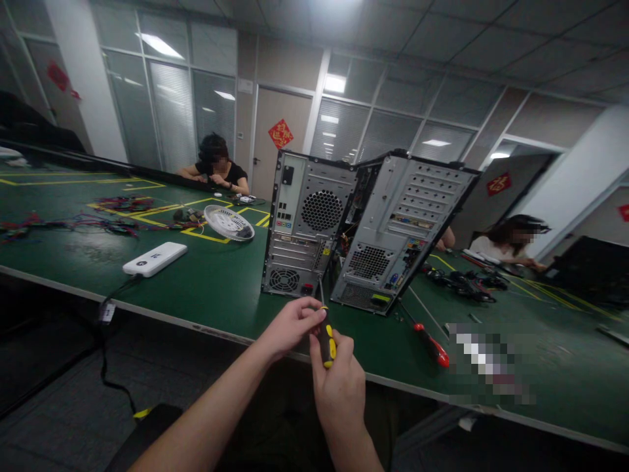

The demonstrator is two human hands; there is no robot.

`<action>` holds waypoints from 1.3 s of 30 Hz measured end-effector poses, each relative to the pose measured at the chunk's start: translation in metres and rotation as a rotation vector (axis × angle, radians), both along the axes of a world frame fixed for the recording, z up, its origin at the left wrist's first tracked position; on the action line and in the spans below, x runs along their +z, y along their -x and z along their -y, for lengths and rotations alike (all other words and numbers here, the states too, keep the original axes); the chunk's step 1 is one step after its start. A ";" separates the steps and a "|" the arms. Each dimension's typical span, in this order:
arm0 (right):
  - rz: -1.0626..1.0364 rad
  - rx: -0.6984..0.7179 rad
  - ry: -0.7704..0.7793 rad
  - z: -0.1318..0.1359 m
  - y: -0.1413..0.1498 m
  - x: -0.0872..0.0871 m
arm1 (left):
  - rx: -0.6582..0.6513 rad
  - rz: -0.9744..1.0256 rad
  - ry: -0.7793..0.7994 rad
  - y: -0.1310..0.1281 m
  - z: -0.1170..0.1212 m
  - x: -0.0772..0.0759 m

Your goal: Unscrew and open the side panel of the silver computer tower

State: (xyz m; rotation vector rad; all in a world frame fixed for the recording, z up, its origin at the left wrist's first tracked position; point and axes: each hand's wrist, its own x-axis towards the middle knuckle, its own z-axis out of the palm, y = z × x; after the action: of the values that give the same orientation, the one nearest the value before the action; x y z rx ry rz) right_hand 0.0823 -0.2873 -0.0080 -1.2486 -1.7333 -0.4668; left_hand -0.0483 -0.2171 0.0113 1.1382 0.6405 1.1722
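A black-and-yellow screwdriver [328,341] is held between both hands in front of two desktop computer cases. Around the rear of its handle my right hand [341,380] is closed. My left hand [297,326] pinches the front of the handle near the shaft. The shaft points up at the lower right corner of the left computer case [307,226]; whether the tip touches a screw is too small to tell. Beside it stands the right computer case [398,229], its back panel also facing me. A red-and-black screwdriver [432,344] lies on the table to the right.
On the green table [221,295] lie a white power bank [156,259] with a cable, a clear round dish [228,223] and bundles of wires [122,204]. Black cables [464,282] lie at the right. Two people sit across the table.
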 end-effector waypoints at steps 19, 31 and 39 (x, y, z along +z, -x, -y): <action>0.066 0.053 -0.032 -0.005 0.000 0.000 | 0.016 0.030 0.002 0.000 0.000 -0.001; 0.093 0.090 0.008 -0.001 -0.006 0.008 | 0.014 0.030 0.012 0.001 0.003 0.004; 0.173 0.081 0.027 0.003 -0.012 0.011 | 0.015 0.037 0.015 0.001 0.004 0.003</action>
State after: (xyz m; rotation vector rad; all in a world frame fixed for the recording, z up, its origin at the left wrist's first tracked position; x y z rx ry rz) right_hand 0.0942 -0.2907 0.0028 -1.1803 -1.9343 -0.5180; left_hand -0.0490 -0.2206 0.0146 1.0979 0.6293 1.1969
